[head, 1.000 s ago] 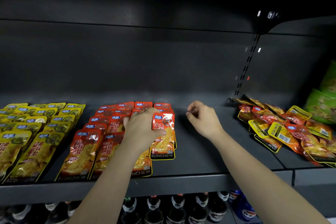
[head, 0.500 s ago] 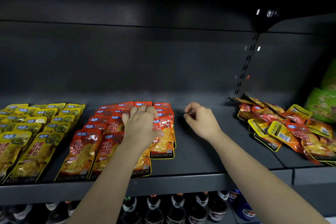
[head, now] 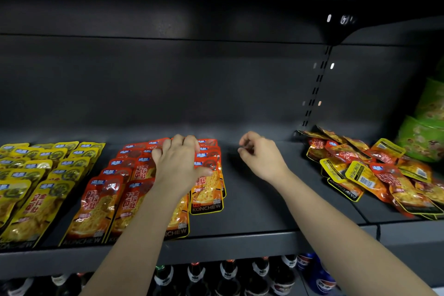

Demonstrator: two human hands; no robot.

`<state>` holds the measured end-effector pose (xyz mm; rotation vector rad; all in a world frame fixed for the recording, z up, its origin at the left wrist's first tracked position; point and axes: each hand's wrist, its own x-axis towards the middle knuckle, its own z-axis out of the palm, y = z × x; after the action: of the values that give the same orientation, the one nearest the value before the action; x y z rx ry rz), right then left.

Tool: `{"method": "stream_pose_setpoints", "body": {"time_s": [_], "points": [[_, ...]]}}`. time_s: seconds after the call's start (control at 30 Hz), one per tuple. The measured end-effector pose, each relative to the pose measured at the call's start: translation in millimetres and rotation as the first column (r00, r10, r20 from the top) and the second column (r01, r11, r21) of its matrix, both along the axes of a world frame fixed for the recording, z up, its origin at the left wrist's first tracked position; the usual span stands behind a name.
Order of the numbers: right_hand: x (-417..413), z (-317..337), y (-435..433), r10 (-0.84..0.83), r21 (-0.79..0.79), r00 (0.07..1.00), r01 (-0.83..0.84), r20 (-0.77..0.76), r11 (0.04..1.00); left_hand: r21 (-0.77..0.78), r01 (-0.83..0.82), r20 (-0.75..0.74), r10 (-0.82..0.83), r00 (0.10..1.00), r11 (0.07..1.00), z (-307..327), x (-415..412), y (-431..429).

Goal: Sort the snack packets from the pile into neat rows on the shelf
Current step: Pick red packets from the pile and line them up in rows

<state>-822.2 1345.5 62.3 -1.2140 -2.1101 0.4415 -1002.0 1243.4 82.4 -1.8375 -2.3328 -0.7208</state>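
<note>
**A:** The left hand [head: 179, 166] had given up its pinch on the front packet from a second earlier and slid back up the row. Its fingers [head: 179, 142] lay flat and spread over the rear red packets [head: 101, 202], thumb out to the side, gripping nothing.

**B:** And the right hand [head: 260, 156] had hardly shifted. It hovered over the bare stretch of shelf [head: 264, 214] just right of the red rows, its fingers loosely curled, with nothing visible in them.

**A:** That looked like squaring up the rightmost red row. Its front packet sat further back than the fronts of the two rows beside it.

**B:** So a light, flat press was the way. Those glossy overlapped packets would likely slide as a stack if pushed gently and buckle if pushed hard. The right hand could have served as a stop along the row's outer edge.

**A:** Good point. Drawing the stack towards the shelf lip, not shoving it sideways, would have kept the overlap even.

**B:** The pile [head: 374, 175] lay well apart at the right end of the shelf, red and yellow jumbled, some face down.

**A:** The yellow packets [head: 36, 199] on the left were already in rows. Plenty was left to sort, by the look of it.
</note>
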Motion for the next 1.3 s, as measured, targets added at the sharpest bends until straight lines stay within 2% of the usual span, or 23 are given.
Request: {"method": "stream_pose_setpoints", "body": {"time_s": [0.07, 0.23, 0.37, 0.73, 0.83, 0.97, 1.2, 1.3], "points": [[5.7, 5.5, 2.2, -0.007, 0.018, 1.000, 0.007, 0.012, 1.000, 0.044, 0.009, 0.003, -0.009, 1.000, 0.999, 3.3, 3.0, 4.7], [33.1, 16.1, 10.5, -0.026, 0.072, 0.997, 0.021, 0.073, 0.997, 0.084, 0.094, -0.103, -0.085, 0.991, 0.992, 7.8, 25.9, 25.9], [63.6, 22.1, 18.1, -0.058, 0.138, 0.991, 0.041, 0.124, 0.990, 0.040, 0.171, -0.114, -0.165, 0.980, 0.984, 6.3, 57.0, 46.6], [150.5, 29.7, 30.4, -0.170, 0.221, 0.980, 0.143, 0.107, 0.965, -0.130, 0.368, -0.131, -0.384, 0.914, 0.921, 9.2, 160.3, 102.9], [174.1, 29.6, 33.3, -0.205, 0.210, 0.974, 0.182, 0.096, 0.961, -0.198, 0.429, -0.082, -0.451, 0.889, 0.881, 13.9, 189.3, 115.7], [198.5, 28.8, 36.3, -0.234, 0.198, 0.968, 0.211, 0.095, 0.957, -0.248, 0.511, 0.097, -0.504, 0.858, 0.823, 12.9, 221.8, 124.6], [220.0, 24.1, 45.1, -0.250, 0.207, 0.966, 0.232, 0.061, 0.950, -0.204, 0.498, 0.293, -0.432, 0.853, 0.843, -3.3, 237.2, 132.9], [222.6, 21.9, 50.1, -0.253, 0.190, 0.966, 0.239, 0.053, 0.952, -0.154, 0.515, 0.440, -0.408, 0.800, 0.844, -10.9, 236.4, 136.7]]}}
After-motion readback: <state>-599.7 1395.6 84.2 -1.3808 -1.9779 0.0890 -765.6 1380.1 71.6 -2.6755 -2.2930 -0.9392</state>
